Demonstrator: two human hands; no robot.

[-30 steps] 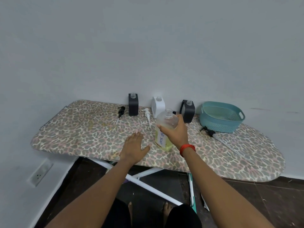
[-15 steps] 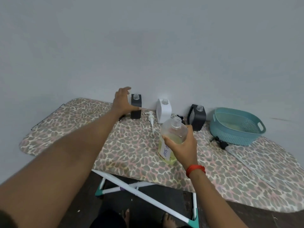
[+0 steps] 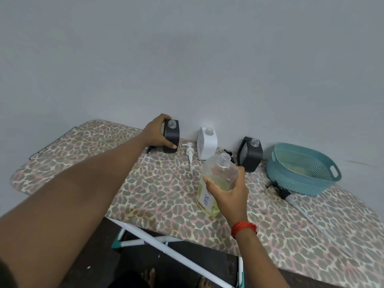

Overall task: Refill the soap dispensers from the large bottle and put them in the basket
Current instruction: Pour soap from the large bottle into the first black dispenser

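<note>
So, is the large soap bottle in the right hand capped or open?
Open. The large bottle shows a bare threaded neck, no cap or pump on it; the right hand grips its body.

The left hand (image 3: 159,133) has left the ironing board (image 3: 104,154), where it lay flat a second ago, and reached to the back row. Half a second ago it was open beside the left black dispenser (image 3: 172,138). Now its grip closes round it, fingers over the top edge and thumb low on the front face. The large bottle (image 3: 216,177) in the right hand (image 3: 230,194), upright a second ago, now leans with its neck toward the far right.
</note>
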